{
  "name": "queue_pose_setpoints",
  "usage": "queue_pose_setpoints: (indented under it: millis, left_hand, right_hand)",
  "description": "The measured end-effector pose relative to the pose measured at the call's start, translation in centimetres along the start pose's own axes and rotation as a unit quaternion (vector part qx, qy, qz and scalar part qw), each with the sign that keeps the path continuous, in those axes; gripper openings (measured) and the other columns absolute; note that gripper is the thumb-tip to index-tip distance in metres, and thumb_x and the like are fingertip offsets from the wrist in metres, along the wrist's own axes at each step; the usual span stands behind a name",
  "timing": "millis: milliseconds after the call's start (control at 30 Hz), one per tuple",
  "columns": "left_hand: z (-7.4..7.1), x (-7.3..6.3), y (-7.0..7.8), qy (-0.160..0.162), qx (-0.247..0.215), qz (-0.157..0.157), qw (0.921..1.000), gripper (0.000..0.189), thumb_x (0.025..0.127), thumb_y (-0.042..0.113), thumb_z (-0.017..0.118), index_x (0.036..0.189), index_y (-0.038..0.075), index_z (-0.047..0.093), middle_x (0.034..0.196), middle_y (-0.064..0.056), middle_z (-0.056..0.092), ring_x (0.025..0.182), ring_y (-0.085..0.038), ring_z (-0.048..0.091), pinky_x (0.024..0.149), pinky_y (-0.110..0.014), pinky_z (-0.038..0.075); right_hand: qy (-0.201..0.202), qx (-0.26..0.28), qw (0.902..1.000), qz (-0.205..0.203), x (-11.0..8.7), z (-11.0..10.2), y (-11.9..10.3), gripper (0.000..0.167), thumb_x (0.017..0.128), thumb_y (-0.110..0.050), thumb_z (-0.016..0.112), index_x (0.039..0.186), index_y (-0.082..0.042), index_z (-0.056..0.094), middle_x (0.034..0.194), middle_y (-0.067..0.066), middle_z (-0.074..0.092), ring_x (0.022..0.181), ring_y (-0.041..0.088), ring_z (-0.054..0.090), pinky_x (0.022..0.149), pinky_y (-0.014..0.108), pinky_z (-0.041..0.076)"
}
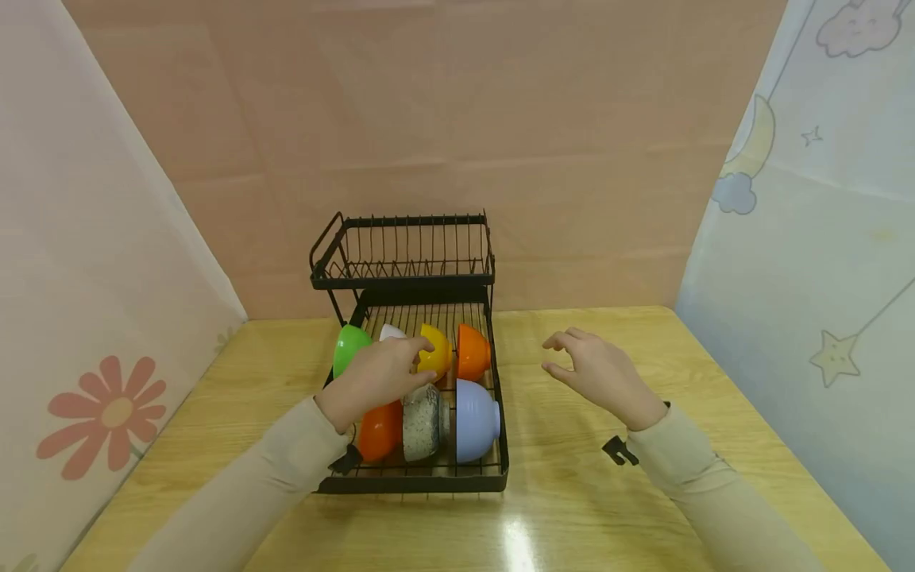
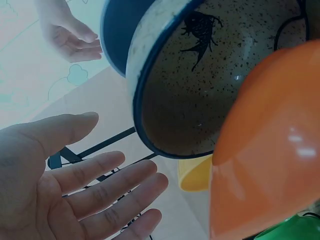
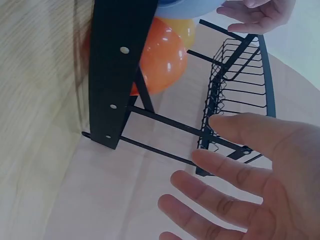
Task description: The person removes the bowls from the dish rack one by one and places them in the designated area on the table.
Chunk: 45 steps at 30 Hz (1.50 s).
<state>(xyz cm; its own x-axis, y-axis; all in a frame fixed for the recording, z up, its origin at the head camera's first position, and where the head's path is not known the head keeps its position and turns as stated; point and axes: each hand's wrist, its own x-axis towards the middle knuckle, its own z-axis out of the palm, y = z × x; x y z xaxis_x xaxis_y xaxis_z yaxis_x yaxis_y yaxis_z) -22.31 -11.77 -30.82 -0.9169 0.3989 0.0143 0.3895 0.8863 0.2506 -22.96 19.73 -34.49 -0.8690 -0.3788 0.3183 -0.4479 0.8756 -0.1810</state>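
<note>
My left hand [image 1: 375, 375] hovers over the left part of a black two-tier dish rack [image 1: 422, 484], fingers relaxed and holding nothing. Bowls stand on their sides in the lower tier. The back row has green [image 1: 350, 348], white [image 1: 391, 332], yellow [image 1: 438, 352] and orange [image 1: 472, 353] bowls. In front are a red-orange bowl [image 1: 380, 431], a speckled bowl [image 1: 422, 423] and a light blue bowl [image 1: 477, 421]. The left wrist view shows a dark fish drawing inside the speckled bowl [image 2: 180, 105]. To the rack's right, my right hand [image 1: 604, 375] is in the air, fingers spread loosely with nothing in them.
The rack's raised upper tier [image 1: 403, 282] of wire slots stands at the back and holds no dishes. A light wood table [image 1: 572, 508] lies under everything. A pinkish cloth [image 1: 465, 119] hangs behind, with patterned cloths at both sides.
</note>
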Motion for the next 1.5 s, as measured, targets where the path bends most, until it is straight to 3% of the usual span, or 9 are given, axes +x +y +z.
queue_pose_setpoints:
  millis: [533, 733, 900, 1000, 1067, 1133, 1333, 1433, 1500]
  left_hand:
    - [0.1, 0.1, 0.9, 0.013, 0.01, 0.028, 0.9995, 0.038, 0.094, 0.036, 0.063, 0.124, 0.013, 0.063, 0.114, -0.007, 0.069, 0.087, -0.018, 0.067, 0.06, -0.029, 0.052]
    - [0.5, 0.3, 2.5, -0.013, -0.12, 0.025, 0.9924, 0.028, 0.094, 0.025, 0.064, 0.117, 0.009, 0.064, 0.103, -0.005, 0.069, 0.082, -0.015, 0.064, 0.068, -0.03, 0.053]
    - [1.0, 0.2, 3.5, -0.079, -0.216, -0.039, 0.9724, 0.032, 0.099, 0.021, 0.054, 0.125, 0.002, 0.054, 0.082, -0.003, 0.062, 0.057, -0.011, 0.05, 0.051, -0.025, 0.041]
    - [1.4, 0.1, 3.8, -0.119, -0.257, -0.054, 0.9577, 0.025, 0.102, 0.017, 0.045, 0.115, -0.004, 0.051, 0.061, 0.002, 0.045, 0.045, -0.009, 0.032, 0.044, -0.022, 0.029]
    - [1.7, -0.2, 4.0, -0.133, -0.284, -0.068, 0.947, 0.031, 0.102, 0.015, 0.041, 0.122, -0.008, 0.046, 0.053, 0.003, 0.032, 0.042, -0.008, 0.022, 0.043, -0.022, 0.023]
    - [2.0, -0.4, 4.3, -0.132, -0.303, -0.083, 0.9402, 0.029, 0.102, 0.013, 0.042, 0.12, -0.009, 0.045, 0.059, 0.002, 0.034, 0.049, -0.013, 0.031, 0.051, -0.025, 0.029]
    - [2.9, -0.4, 4.8, -0.133, -0.373, -0.119, 0.9105, 0.012, 0.101, 0.007, 0.04, 0.1, -0.001, 0.049, 0.064, -0.001, 0.036, 0.054, -0.014, 0.031, 0.057, -0.026, 0.03]
    - [3.4, -0.4, 5.0, -0.15, -0.412, -0.143, 0.8873, 0.03, 0.101, 0.007, 0.039, 0.126, -0.01, 0.046, 0.083, -0.009, 0.052, 0.064, -0.017, 0.044, 0.063, -0.027, 0.041]
    - [3.7, -0.5, 5.2, -0.154, -0.439, -0.163, 0.8699, 0.049, 0.101, 0.008, 0.039, 0.145, -0.009, 0.027, 0.117, -0.021, 0.053, 0.093, -0.027, 0.058, 0.083, -0.035, 0.05]
  right_hand:
    - [-0.193, -0.016, 0.9804, 0.035, 0.0, 2.0, 1.0, 0.035, 0.09, -0.034, 0.068, 0.115, -0.01, 0.063, 0.099, 0.006, 0.068, 0.081, 0.019, 0.065, 0.061, 0.036, 0.052]
    - [-0.21, -0.018, 0.9766, 0.041, -0.2, 2.1, 1.2, 0.036, 0.09, -0.034, 0.068, 0.116, -0.01, 0.063, 0.098, 0.006, 0.068, 0.079, 0.018, 0.064, 0.058, 0.035, 0.05]
    - [-0.212, -0.018, 0.9761, 0.044, -0.3, 2.3, 1.2, 0.036, 0.09, -0.034, 0.068, 0.117, -0.01, 0.063, 0.097, 0.004, 0.068, 0.076, 0.017, 0.064, 0.058, 0.035, 0.049]
    - [-0.212, -0.018, 0.9762, 0.044, -0.3, 2.2, 1.1, 0.037, 0.09, -0.034, 0.068, 0.117, -0.01, 0.063, 0.096, 0.004, 0.068, 0.077, 0.017, 0.064, 0.058, 0.035, 0.049]
    - [-0.208, -0.019, 0.9771, 0.041, -0.3, 2.2, 1.1, 0.036, 0.09, -0.033, 0.068, 0.117, -0.009, 0.063, 0.096, 0.004, 0.068, 0.077, 0.017, 0.064, 0.058, 0.035, 0.05]
    - [-0.204, -0.02, 0.978, 0.039, -0.3, 2.2, 1.1, 0.036, 0.09, -0.033, 0.068, 0.116, -0.009, 0.063, 0.096, 0.005, 0.069, 0.077, 0.017, 0.064, 0.058, 0.035, 0.05]
    - [-0.196, -0.013, 0.9799, 0.035, -0.2, 1.9, 1.0, 0.035, 0.09, -0.033, 0.068, 0.116, -0.01, 0.063, 0.096, 0.004, 0.069, 0.078, 0.017, 0.065, 0.06, 0.035, 0.052]
    - [-0.194, -0.011, 0.9803, 0.034, -0.2, 1.9, 0.9, 0.034, 0.091, -0.032, 0.068, 0.115, -0.01, 0.063, 0.097, 0.004, 0.069, 0.078, 0.017, 0.065, 0.06, 0.035, 0.052]
    - [-0.192, -0.01, 0.9808, 0.032, -0.3, 1.9, 0.9, 0.033, 0.091, -0.032, 0.068, 0.115, -0.01, 0.063, 0.097, 0.005, 0.069, 0.078, 0.018, 0.065, 0.06, 0.035, 0.052]
